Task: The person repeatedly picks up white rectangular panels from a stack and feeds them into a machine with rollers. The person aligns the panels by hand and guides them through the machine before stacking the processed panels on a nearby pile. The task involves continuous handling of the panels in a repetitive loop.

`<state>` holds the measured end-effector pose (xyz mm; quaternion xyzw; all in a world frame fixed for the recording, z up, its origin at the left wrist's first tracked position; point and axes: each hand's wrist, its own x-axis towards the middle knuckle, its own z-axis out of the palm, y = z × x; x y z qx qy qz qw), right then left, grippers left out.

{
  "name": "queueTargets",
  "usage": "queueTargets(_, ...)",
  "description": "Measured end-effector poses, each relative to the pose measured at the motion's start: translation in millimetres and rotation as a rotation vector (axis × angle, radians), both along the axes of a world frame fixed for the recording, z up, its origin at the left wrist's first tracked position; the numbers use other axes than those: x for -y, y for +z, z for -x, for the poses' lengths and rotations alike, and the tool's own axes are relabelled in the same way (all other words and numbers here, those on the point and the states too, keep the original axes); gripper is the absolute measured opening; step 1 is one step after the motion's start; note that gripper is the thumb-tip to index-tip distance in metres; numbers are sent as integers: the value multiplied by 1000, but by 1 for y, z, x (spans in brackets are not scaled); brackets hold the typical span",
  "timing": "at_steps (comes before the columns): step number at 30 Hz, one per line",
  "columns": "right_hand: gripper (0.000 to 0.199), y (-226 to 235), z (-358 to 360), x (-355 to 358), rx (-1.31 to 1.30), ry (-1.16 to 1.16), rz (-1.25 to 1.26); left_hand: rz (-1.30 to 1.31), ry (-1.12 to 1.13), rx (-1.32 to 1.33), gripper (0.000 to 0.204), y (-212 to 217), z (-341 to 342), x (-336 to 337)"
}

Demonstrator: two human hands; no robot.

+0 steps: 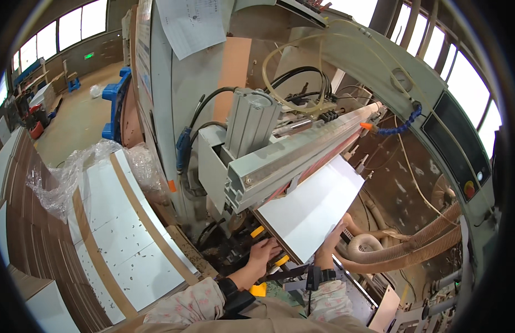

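Observation:
A white-faced panel (313,205) with a dark edge lies tilted in the machine, its far part under the long grey aluminium beam (302,150). My left hand (262,255) grips its left edge near the front corner, the fingers bent against the edge. At the near right edge, my right hand (329,245) holds the panel, with its fingertips along the side and partly hidden. Dark bands circle both wrists. Yellow blocks (282,260) sit by the left hand.
A stack of white boards (130,233), strapped with brown strips and strewn with chips, stands at left beside brown-edged panels (46,222). Ribbed hoses (413,247) curl at right. An orange-tipped blue nozzle (399,129) hangs above. A control panel (456,144) has a red button.

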<state>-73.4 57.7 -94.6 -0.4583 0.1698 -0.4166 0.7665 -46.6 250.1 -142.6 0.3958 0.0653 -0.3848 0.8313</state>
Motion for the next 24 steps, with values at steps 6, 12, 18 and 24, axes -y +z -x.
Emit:
queueTargets(6,63,-9,7,4,25,55,-16,180,-37,-85,25,-21,-8,8)
queueTargets(12,62,-14,8,-2,9,91,35,313,-24,-71,17,-43,-10,14)
queueTargets(18,61,-20,2,-5,-27,5,-5,273,14,-131,15,-42,-9,11)
queueTargets(24,49,-68,1,41,-4,-175,11,207,-26,-64,20,-41,-11,12)
